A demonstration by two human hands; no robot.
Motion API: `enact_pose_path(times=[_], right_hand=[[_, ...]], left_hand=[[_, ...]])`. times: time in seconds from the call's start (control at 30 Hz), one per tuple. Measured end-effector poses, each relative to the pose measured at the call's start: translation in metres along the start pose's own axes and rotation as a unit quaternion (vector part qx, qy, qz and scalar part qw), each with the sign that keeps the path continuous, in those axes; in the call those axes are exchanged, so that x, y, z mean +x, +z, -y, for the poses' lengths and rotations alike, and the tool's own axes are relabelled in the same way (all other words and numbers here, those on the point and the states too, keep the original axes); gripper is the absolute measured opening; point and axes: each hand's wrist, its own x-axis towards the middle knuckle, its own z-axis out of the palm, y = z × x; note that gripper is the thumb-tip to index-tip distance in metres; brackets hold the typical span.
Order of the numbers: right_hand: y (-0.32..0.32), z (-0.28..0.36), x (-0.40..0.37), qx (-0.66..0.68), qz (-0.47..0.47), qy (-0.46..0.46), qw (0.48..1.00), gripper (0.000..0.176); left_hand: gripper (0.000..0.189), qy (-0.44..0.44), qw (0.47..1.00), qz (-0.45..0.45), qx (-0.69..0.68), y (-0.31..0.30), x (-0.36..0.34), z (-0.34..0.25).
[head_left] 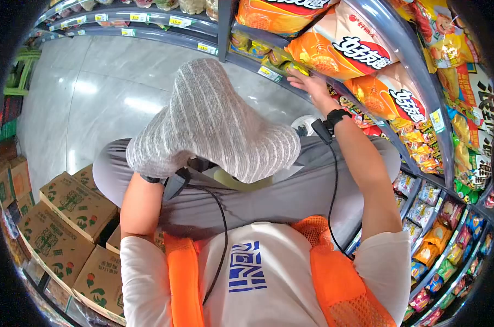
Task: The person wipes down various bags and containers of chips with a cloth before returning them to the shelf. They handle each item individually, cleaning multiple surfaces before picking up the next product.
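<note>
A grey-and-white striped knitted cloth [214, 114] is draped in a peak over my lap and hides my left hand. Only my left forearm and a black wrist strap [152, 178] show at its lower left edge. My right hand [311, 89] reaches to the low shelf, fingers stretched out, fingertips right at small yellow-green packs [279, 56]. Above it lie large orange-and-white snack bags [339, 49]. A black band with a small device [331, 123] and cable sits on my right wrist. Under the cloth, part of a pale green object [239, 182] shows.
Stacked cardboard boxes [61, 240] stand at my left. Shelves of snack bags [438, 245] curve round my right side. Another shelf with price tags [127, 24] runs along the far side of the grey tiled floor [105, 76]. A white shoe [303, 123] shows beyond my lap.
</note>
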Motion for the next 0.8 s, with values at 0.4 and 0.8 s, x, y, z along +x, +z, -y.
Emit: enact_pose_path(times=[0.4, 0.8], right_hand=[[-0.013, -0.030, 0.018, -0.284, -0.052, -0.166, 0.943, 0.043], [-0.009, -0.013, -0.022, -0.490, -0.124, -0.305, 0.808, 0.054]], left_hand=[[0.051, -0.015, 0.999, 0.011, 0.032, 0.008, 0.002, 0.005], [0.051, -0.031, 0.997, 0.028, 0.065, 0.017, 0.010, 0.009]])
